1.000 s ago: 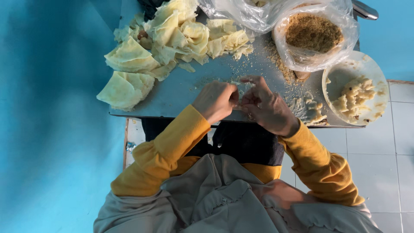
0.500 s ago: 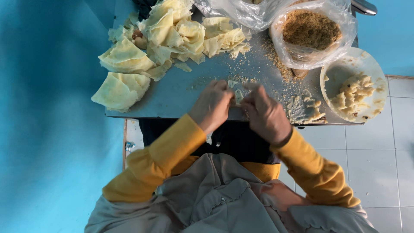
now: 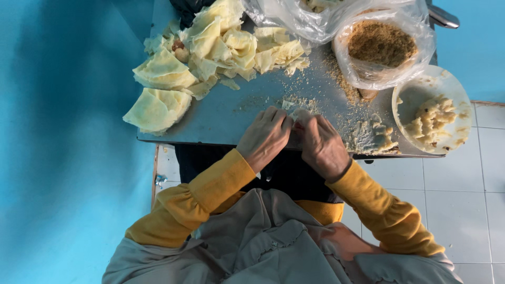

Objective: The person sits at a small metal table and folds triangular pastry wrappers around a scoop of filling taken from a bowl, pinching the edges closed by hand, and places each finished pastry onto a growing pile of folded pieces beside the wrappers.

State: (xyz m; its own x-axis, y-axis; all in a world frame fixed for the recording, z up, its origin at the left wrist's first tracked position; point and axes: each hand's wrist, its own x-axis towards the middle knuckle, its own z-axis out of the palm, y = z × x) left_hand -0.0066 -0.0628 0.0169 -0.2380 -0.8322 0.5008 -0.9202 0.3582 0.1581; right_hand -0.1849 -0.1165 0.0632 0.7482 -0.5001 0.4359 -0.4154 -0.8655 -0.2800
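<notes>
Table: a grey metal table (image 3: 221,118) is standing against a bright blue wall (image 3: 58,131), its smooth top dusted with crumbs.
Floor: pale square tiles (image 3: 463,194) are showing at the right, with thin dark joints.
Left hand: the left hand (image 3: 265,137) is lying knuckles up at the near edge of the table, fingers curled down onto a small pale wrapper (image 3: 294,111).
Right hand: the right hand (image 3: 321,144) is pressing in beside it, fingertips touching the same wrapper (how tightly either hand is gripping, I cannot tell; most of the piece is hidden under the fingers).
Sleeves: soft mustard-yellow sleeves (image 3: 210,194) are gathering at the cuffs.
Sheets: thin, limp, pale yellow sheets (image 3: 210,50) are lying crumpled and folded in a loose heap at the far left of the table.
Bag: a clear, wrinkled plastic bag (image 3: 384,47) is holding coarse brown crumbs.
Bowl: a round white bowl (image 3: 431,115) at the right edge is holding lumpy, creamy filling.
Smear: a patch of the same paste (image 3: 371,135) is lying on the table just beside the bowl.
</notes>
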